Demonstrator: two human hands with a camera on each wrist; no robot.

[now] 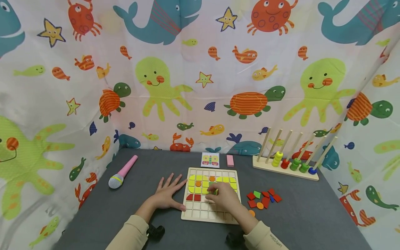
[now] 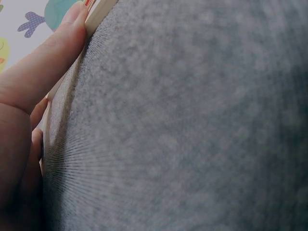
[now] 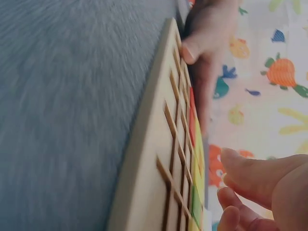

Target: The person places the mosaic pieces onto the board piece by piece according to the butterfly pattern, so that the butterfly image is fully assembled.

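A square wooden grid board (image 1: 200, 212) lies on the grey table, with yellow, orange, green and red tiles in its upper cells. My left hand (image 1: 168, 194) is spread flat at the board's left side, thumb (image 2: 57, 57) touching the edge. Over the middle of the board hovers my right hand (image 1: 223, 196), its fingers bent and the thumb (image 3: 245, 168) near the forefinger. No tile shows between them. Two red tiles (image 1: 193, 197) sit in a row left of the right hand, which hides some cells.
Loose red, green, blue and orange tiles (image 1: 265, 202) lie right of the board. Behind it are a pattern card (image 1: 210, 159) and a pink block (image 1: 230, 160). A pink microphone (image 1: 123, 172) lies left; a peg stand with colored rings (image 1: 285, 168) stands back right.
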